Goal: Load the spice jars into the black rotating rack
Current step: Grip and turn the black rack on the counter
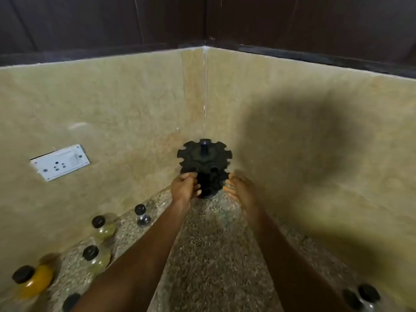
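**Black rack gripped in the corner, jars waiting**

Black plastic, two notched tiers on a central post: the rotating rack (204,167) stands deep in the corner of the speckled stone counter (209,244), where the two beige walls meet. Every notch that shows is empty. The left hand (185,186) has its fingers curled round the lower tier's left edge. The right hand (239,188) lies against the right side with fingers fairly straight; the frame is blurred there, so whether it grips or merely touches I cannot tell.

The spice jars stand well apart from the rack. Along the left wall sit a small clear jar (142,214), two pale yellow jars (102,227) (95,257), an orange jar (31,281) and one black lid (71,301) at the bottom edge. Two more black-capped jars (362,297) sit at the lower right. A white socket (60,162) is on the left wall.

The step in hand looks like positioning the rack. Doing it well means drawing it out from the corner with both hands low on the base, keeping it upright, so that it can spin freely and each notch can face the jars.
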